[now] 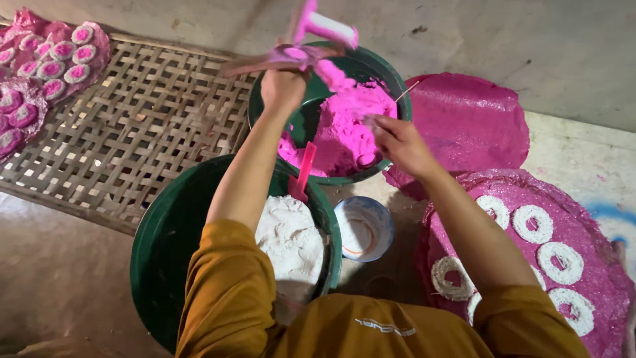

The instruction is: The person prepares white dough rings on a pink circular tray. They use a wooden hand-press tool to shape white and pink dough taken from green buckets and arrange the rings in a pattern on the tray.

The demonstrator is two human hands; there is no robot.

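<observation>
Pink powder [348, 122] sits heaped in the far green basin [391, 76], at 12 o'clock from me. My left hand [283, 86] is closed around a pink-stained mould tool [291, 54], raised above that basin's near-left rim; the tool is motion-blurred, so I can't read its exact shape. My right hand [397, 140] hovers over the powder heap, fingers pinched together around a thin stick [405, 93] that points up toward 1 o'clock.

Around it:
- Near green basin [165, 252] at 7 o'clock, holding white powder [288, 242]. A pink scoop handle [303, 174] stands tilted in it, right where the two basins almost meet.
- Small white bowl [363, 229] on the floor at 6 o'clock, between the near basin and the pink sheets.
- Woven bamboo tray [132, 132] at 9 to 10 o'clock, mostly bare. Pink-and-white discs [63, 59] lie on pink sheeting at its far-left corner.
- Round pink sheet [470, 119] at 2 o'clock, tucked partly under the far basin.
- Second pink sheet [596, 265] at 4 o'clock, carrying white rings [533, 223] with pink centres. My right forearm crosses over its left edge and hides some rings.

My left forearm crosses the near basin and blocks part of the white powder.
</observation>
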